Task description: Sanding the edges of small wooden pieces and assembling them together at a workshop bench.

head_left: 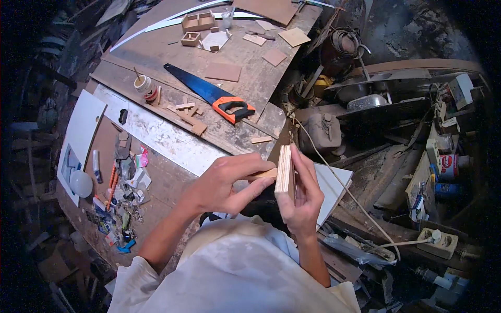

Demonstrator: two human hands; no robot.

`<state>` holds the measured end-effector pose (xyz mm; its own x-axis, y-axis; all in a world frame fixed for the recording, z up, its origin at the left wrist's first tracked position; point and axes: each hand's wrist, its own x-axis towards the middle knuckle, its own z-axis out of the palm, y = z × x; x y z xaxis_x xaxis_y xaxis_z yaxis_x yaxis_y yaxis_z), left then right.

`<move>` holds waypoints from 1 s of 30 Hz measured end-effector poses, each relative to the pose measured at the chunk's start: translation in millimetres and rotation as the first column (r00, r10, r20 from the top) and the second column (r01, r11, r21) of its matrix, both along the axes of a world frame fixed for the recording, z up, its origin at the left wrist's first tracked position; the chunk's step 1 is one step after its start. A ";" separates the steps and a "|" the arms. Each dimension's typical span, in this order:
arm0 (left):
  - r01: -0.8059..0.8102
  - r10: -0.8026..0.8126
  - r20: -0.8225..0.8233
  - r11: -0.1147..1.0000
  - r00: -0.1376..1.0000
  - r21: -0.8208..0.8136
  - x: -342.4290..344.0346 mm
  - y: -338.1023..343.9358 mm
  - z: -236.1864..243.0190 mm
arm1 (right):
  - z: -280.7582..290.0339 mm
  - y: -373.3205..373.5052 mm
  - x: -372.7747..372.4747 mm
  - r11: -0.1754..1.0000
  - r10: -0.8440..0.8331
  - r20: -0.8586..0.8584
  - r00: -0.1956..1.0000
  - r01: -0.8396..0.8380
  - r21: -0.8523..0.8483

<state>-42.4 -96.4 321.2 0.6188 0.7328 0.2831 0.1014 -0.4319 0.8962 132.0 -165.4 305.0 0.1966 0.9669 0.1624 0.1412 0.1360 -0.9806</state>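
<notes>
My right hand [302, 206] grips a thick plywood piece [284, 169] upright, its layered edge facing up. My left hand [229, 185] pinches a small pale wooden strip [269, 172] between thumb and fingers, its far end against or just beside the plywood. Beyond my hands, a blue-bladed handsaw [198, 86] with an orange and black handle lies on the workbench, near small wood offcuts [190, 120] and a white tub [146, 88] with a stick in it.
Small wooden boxes [197, 22] and flat squares [293, 36] sit at the back. Assorted clutter [125, 182] covers the lower left bench. At right are a grey jerrycan [321, 130], metal bowls [365, 101], a cord [344, 185] and a power socket [437, 242]. A white board [334, 188] lies behind my right hand.
</notes>
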 end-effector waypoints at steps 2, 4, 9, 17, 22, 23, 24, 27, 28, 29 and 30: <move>-0.010 0.010 -0.021 1.000 1.000 0.005 1.3 0.9 -1.3 | -1.5 -4.7 4.7 0.998 0.041 0.007 0.999 -0.041 0.040; -0.024 0.024 -0.043 1.000 0.999 0.009 3.4 -0.8 -4.0 | -6.4 -5.0 7.0 0.996 0.064 0.026 0.998 -0.066 0.064; 0.003 -0.003 -0.035 1.000 0.999 0.014 3.0 2.2 -11.7 | -13.2 -4.0 6.5 1.000 0.006 0.012 1.000 -0.006 0.000; -0.030 0.027 -0.031 0.995 0.999 -0.097 7.6 1.0 -13.6 | -21.0 0.0 8.8 0.997 0.045 0.018 0.999 -0.046 0.069; -0.017 0.007 -0.073 0.990 0.997 -0.138 7.5 -5.2 -9.7 | -38.5 13.9 18.2 0.997 -0.009 -0.100 0.995 0.001 -0.076; -0.007 -0.006 -0.071 0.986 0.997 -0.169 7.6 -7.5 -8.0 | -39.4 14.6 22.2 0.978 -0.066 -0.183 0.981 0.027 -0.205; -0.015 -0.011 -0.108 0.972 0.994 -0.235 6.8 -5.7 -4.0 | -38.1 15.6 26.9 0.947 -0.093 -0.315 0.944 -0.013 -0.320; -0.108 0.132 0.028 0.899 0.991 -0.424 7.4 -11.3 -28.8 | -54.5 3.3 35.5 0.933 -0.165 -0.506 0.846 -0.032 -0.359; -0.044 0.120 0.101 0.830 0.988 -0.556 5.3 -11.0 -34.4 | -56.4 -1.8 35.2 0.929 -0.200 -0.517 0.832 -0.007 -0.370; -0.044 0.119 0.103 0.835 0.988 -0.548 4.3 -10.1 -36.2 | -58.8 -5.8 36.7 0.933 -0.195 -0.519 0.832 -0.007 -0.361; -0.055 0.150 0.085 0.740 0.985 -0.670 3.2 -10.4 -36.0 | -60.4 -10.6 38.9 0.926 -0.191 -0.517 0.835 -0.021 -0.377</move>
